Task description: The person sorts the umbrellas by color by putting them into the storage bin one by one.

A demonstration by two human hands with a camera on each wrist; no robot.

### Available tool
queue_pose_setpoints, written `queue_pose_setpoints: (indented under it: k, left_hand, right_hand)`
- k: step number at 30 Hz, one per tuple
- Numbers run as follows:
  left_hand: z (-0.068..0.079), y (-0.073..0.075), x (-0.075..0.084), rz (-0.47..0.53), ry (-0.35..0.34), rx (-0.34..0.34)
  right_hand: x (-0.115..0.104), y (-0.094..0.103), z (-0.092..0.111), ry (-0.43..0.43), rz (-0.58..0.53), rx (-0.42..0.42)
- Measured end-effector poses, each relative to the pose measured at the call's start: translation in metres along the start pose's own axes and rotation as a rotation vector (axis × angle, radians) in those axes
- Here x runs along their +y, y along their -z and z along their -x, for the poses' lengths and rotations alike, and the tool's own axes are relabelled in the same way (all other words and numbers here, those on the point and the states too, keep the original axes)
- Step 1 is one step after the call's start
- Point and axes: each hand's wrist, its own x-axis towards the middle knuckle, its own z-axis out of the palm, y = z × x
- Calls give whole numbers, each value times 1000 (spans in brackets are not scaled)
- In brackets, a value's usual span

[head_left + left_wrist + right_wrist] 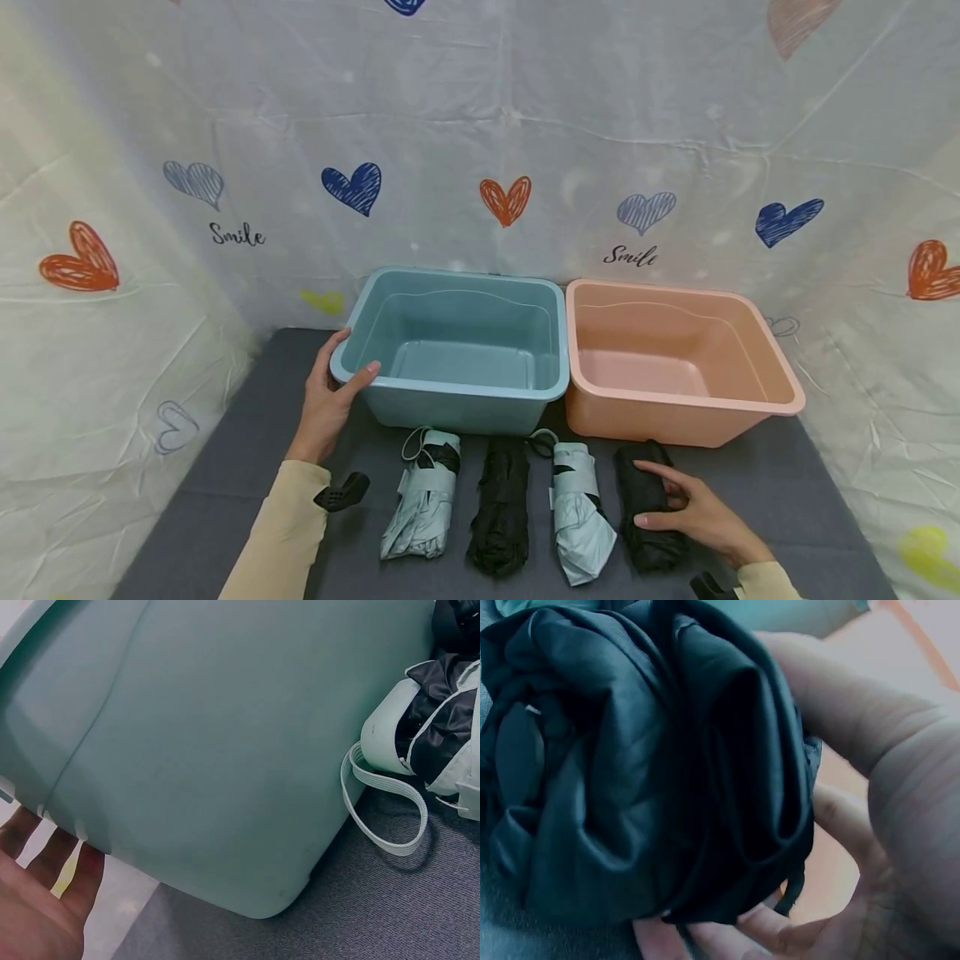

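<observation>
My left hand [327, 408] holds the left front corner of a blue-green plastic bin [457, 404], thumb over the rim and fingers along the outside. At the right, my right hand [705, 515] grips a black folded umbrella [637, 496] lying on the table, thumb on one side and fingers on the other. In the right wrist view this umbrella [615, 772] fills much of the picture, its cloth bunched. To its left lie a pale blue folded umbrella [581, 533], a second black folded umbrella [501, 508] and another pale blue one [427, 508] with a looped strap [390, 784].
A peach plastic bin [675, 408] stands against the right side of the blue-green one, nothing visible in either. Both sit at the back of a dark grey cloth-covered table [225, 508]. Behind hangs a white curtain [450, 108] printed with hearts.
</observation>
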Motion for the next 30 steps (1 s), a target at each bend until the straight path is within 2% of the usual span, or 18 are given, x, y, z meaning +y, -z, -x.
queue_pose_setpoints:
  k: [8,13,18,22,25,30]
  left_hand:
    - [-1,-1,0,4,-8,5]
    - [-2,-2,-1,5,-16,12]
    - [-1,-3,-3,5,-12,19]
    - [0,-4,-5,8,-12,29]
    - [1,-3,-5,13,-15,41]
    - [0,-3,-4,21,-6,39]
  right_hand:
    - [-15,-12,-6,47,122,-10]
    - [-18,-18,-9,57,197,40]
    - [-13,-14,-4,56,111,74]
    - [-15,-5,10,43,0,52]
    - [-25,2,23,54,-43,-4]
    - [-59,11,45,117,-3,-71]
